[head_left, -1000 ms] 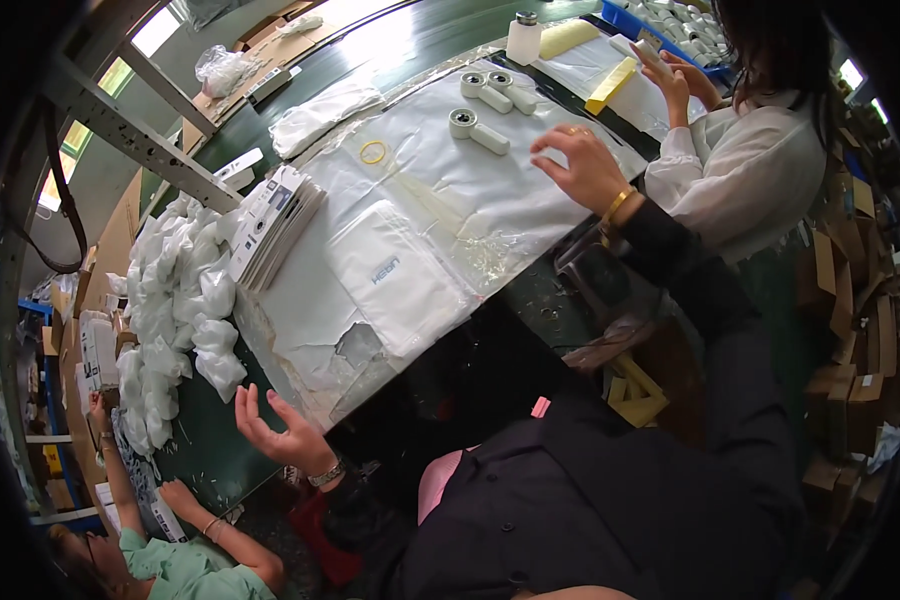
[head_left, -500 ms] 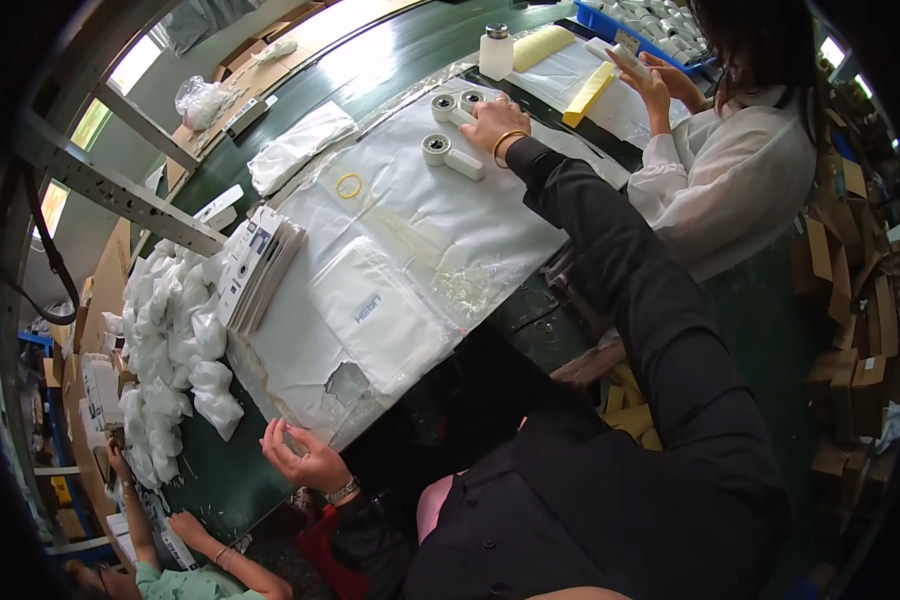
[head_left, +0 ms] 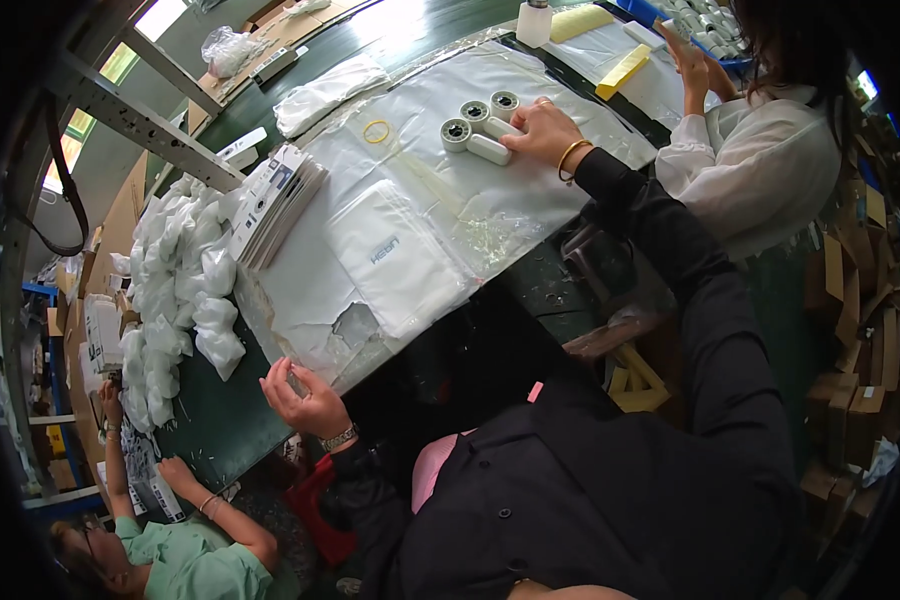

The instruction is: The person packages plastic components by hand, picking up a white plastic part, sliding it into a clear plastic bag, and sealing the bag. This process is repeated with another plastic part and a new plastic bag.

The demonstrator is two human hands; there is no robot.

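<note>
Three white handheld devices with round, dark-centred heads lie side by side on the plastic-covered table: the near device [head_left: 489, 149], the middle device [head_left: 475, 113] and the far device [head_left: 504, 101]. My right hand [head_left: 542, 132] is at the handle end of this group, its fingers bent over a handle; the far one's handle is hidden beneath it. By the table's near left corner, my left hand [head_left: 305, 400] is raised palm up, fingers loosely curled and holding nothing I can see. Between my hands lies a stack of flat white bags [head_left: 395, 258].
Left of the bags stand a stack of printed cartons [head_left: 278, 208] and a heap of white wrapped bundles [head_left: 175, 285]. A yellow ring [head_left: 376, 131] and a clear bottle [head_left: 534, 24] are farther back. Co-workers in a white sleeve [head_left: 760, 150] and a green shirt [head_left: 200, 560] flank me.
The near device, lying apart before, is now close beside the other two. My right hand remains at the handles, and my left hand stays by the table corner. The view has shifted slightly.
</note>
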